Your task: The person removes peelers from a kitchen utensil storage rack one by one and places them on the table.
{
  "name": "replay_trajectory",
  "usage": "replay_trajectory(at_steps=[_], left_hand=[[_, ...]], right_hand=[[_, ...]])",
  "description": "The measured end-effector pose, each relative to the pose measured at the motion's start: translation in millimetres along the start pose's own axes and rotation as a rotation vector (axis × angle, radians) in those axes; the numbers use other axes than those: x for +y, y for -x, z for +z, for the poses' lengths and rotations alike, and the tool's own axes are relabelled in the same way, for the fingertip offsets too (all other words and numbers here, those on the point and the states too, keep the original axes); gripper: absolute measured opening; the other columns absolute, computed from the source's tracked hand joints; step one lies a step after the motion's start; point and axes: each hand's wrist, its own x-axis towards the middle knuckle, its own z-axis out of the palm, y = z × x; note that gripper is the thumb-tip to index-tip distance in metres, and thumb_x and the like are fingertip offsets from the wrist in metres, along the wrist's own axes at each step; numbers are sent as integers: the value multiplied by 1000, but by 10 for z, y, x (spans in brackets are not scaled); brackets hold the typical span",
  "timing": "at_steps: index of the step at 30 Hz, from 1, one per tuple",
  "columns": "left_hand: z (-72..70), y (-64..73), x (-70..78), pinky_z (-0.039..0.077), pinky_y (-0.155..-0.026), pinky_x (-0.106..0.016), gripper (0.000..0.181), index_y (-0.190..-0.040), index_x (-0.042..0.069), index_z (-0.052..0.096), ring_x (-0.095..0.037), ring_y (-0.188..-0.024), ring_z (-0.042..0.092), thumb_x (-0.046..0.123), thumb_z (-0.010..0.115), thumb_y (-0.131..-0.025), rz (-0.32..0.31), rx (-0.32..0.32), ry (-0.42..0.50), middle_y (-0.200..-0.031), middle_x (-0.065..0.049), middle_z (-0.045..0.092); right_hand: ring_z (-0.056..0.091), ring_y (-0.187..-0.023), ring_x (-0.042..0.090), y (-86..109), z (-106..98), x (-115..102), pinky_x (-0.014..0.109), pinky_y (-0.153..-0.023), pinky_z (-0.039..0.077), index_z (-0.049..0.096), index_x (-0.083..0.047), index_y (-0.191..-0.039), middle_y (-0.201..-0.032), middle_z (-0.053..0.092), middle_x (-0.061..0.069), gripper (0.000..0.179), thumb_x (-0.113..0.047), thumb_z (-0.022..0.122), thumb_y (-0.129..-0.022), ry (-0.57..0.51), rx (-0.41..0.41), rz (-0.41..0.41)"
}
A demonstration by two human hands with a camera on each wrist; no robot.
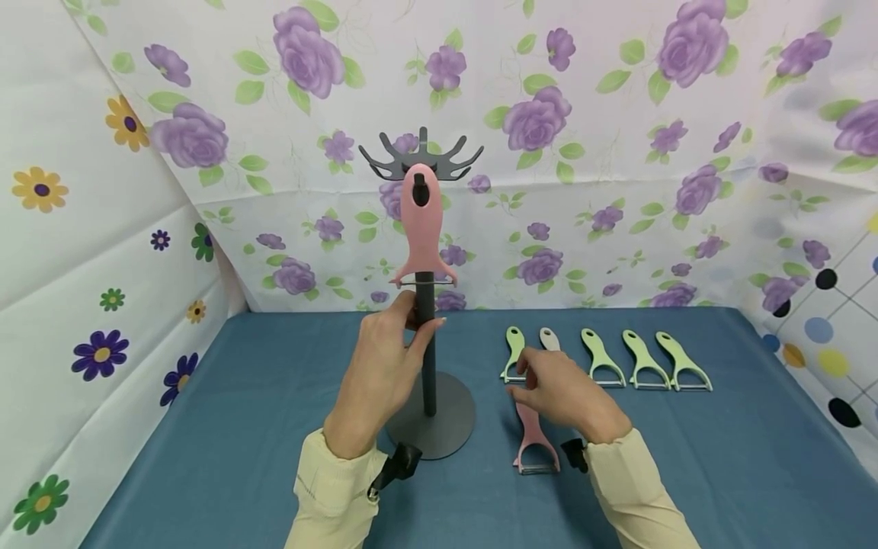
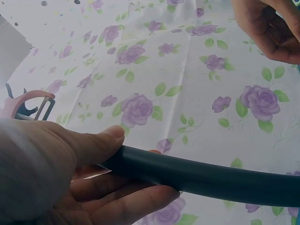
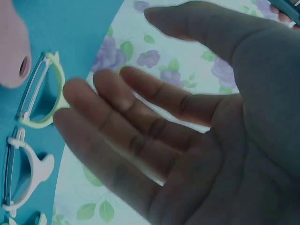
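My left hand [image 1: 377,370] grips the dark post [image 1: 428,374] of a utensil stand, thumb on one side and fingers behind it. Up top, a pink peeler [image 1: 421,229] hangs by its handle hole from a front hook of the fanned rack [image 1: 449,164]. Its blade points down, just above my left fingers. My right hand [image 1: 565,389] hovers over a second pink peeler [image 1: 531,438] lying on the table, its handle partly hidden in the head view. The right wrist view shows relaxed, spread fingers [image 3: 136,126] holding nothing, with that peeler's handle end [image 3: 11,51] off to the left.
Behind the right hand lies a row of peelers: a light green one [image 1: 515,345], a white one [image 1: 549,339] partly covered by the hand, and several green ones [image 1: 641,358] to the right. The stand's round base [image 1: 449,427] rests on the blue cloth [image 1: 274,427]. Flowered fabric [image 1: 617,152] rises behind.
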Motion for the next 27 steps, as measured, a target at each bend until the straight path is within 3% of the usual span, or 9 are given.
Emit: replay_trajectory(at_steps=[6, 10, 19, 27], left_hand=[[-13, 2, -4, 61, -71, -36, 20, -115, 7, 62, -19, -84, 72, 22, 64, -102, -4, -24, 8, -97, -7, 72], [-16, 1, -10, 58, -65, -32, 19, -115, 9, 61, -16, -77, 69, 24, 62, -103, -18, -38, -3, -95, -4, 70], [-8, -2, -14, 56, -64, -31, 19, -113, 7, 61, -15, -76, 67, 23, 63, -103, 5, -31, 2, -94, -6, 69], [-5, 3, -16, 58, -66, -33, 20, -112, 8, 61, -18, -81, 69, 25, 63, -103, -7, -27, 9, -94, -6, 70]], right_hand=[[59, -73, 13, 8, -14, -16, 31, -66, 52, 66, -7, -110, -89, 65, 4, 23, -22, 74, -94, -36, 50, 28], [59, -68, 11, 15, -14, -25, 31, -64, 51, 65, -8, -107, -87, 64, 4, 21, -21, 74, -94, -28, 94, 11], [62, -83, 17, 16, 6, -67, 40, -74, 56, 65, -8, -110, -95, 66, 8, 26, -25, 76, -94, -3, 316, 1], [63, -85, 23, -5, 41, -122, 43, -77, 56, 65, -6, -113, -96, 65, 11, 28, -25, 75, -94, -14, 449, -19]])
